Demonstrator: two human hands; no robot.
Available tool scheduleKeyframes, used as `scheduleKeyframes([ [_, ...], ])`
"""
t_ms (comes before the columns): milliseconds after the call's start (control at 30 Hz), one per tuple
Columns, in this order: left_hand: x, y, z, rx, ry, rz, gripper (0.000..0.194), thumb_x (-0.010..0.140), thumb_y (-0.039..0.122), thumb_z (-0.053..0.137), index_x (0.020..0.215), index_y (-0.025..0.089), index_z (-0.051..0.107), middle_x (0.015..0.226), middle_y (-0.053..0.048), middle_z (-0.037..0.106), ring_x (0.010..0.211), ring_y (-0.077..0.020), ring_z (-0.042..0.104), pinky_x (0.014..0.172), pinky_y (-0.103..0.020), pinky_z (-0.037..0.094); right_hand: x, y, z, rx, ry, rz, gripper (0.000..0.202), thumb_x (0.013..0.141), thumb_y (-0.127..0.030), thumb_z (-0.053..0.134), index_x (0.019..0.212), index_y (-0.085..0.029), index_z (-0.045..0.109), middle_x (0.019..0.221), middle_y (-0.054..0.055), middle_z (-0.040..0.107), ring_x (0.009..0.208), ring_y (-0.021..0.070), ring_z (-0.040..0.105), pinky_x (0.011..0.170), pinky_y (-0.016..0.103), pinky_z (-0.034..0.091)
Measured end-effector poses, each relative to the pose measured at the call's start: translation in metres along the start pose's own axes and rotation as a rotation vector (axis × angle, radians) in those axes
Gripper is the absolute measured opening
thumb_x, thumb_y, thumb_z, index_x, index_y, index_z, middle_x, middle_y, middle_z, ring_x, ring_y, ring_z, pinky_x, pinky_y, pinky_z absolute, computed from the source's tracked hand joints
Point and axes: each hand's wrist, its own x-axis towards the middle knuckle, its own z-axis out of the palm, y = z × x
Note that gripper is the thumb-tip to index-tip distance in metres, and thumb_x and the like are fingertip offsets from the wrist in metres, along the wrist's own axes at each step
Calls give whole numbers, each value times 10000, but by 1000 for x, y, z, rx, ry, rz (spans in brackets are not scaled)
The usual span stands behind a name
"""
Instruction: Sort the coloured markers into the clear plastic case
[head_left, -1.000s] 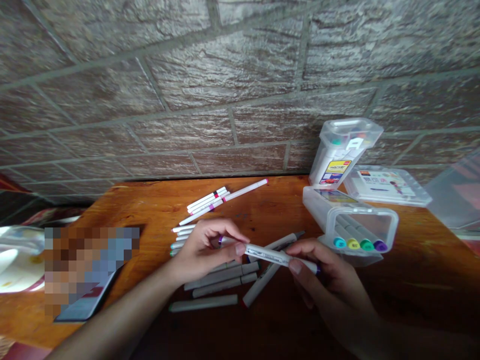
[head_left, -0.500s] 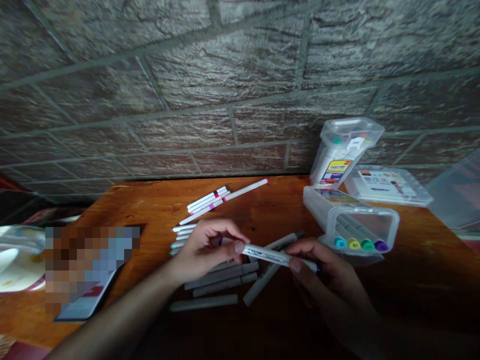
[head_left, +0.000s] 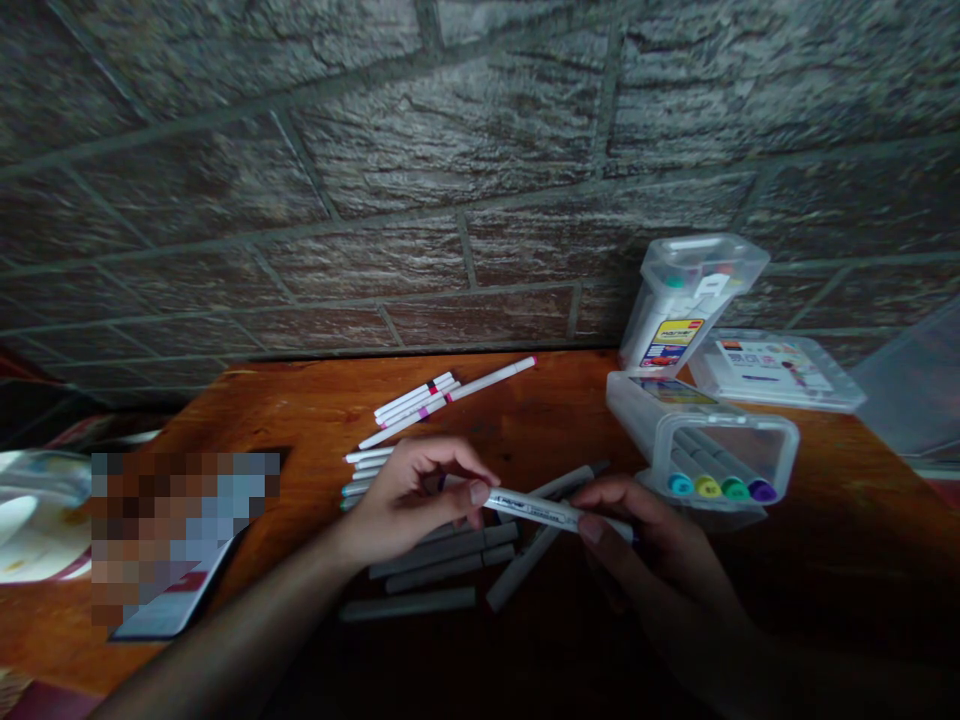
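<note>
A white marker (head_left: pixel 534 508) with dark printing and a purple tip at its right end is held level between both hands. My left hand (head_left: pixel 420 495) pinches its left end between thumb and fingers; my right hand (head_left: pixel 649 545) grips the other end. Under and around them, several loose markers (head_left: pixel 450 550) lie on the wooden table, partly covered by my left hand. To the right of the hands, an open clear plastic case (head_left: pixel 637 410) lies on its side, holding several markers (head_left: pixel 720 485) with blue, yellow, green and purple ends.
Thin white pens (head_left: pixel 416 400) lie farther back. A clear upright marker box (head_left: pixel 675 305) stands by the brick wall (head_left: pixel 480 180), beside a flat plastic case (head_left: pixel 780 370). On the left are a phone (head_left: pixel 169 605), its screen partly blurred, and a white round dish (head_left: pixel 37 530). All rest on the wooden table (head_left: pixel 285 400).
The picture has grown slightly darker. Both hands and the marker between them have stayed almost still.
</note>
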Motion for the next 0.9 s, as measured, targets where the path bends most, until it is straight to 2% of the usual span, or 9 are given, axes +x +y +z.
scheduleKeyframes([
  [400,0,1,0,-3,-10,-15,220,920,342,824,912,127,775,691,-57,777,595,-150,723,565,-217,544,0,-2,-1,-19,10,4,286,1021,-523,696,997,-240,730,649,-38,513,526,130,418,436,223,310],
  [600,1,1,-3,-88,-13,-39,192,921,329,836,948,140,813,717,-56,801,610,-128,732,578,-181,543,0,-4,0,41,-18,54,312,1023,-556,687,1037,-247,726,653,-45,530,523,118,438,442,202,330],
  [767,1,3,-7,-165,-35,-52,215,926,344,834,991,139,845,726,-73,813,624,-134,730,565,-177,536,1,-11,2,90,6,45,419,983,-638,701,1032,-223,739,719,-16,610,530,108,496,444,190,381],
  [900,2,1,-9,-229,-36,-81,221,937,336,819,1036,144,861,748,-86,826,633,-138,735,567,-177,542,0,-11,4,133,19,62,402,989,-635,695,1070,-243,726,740,-15,634,511,100,506,432,179,407],
])
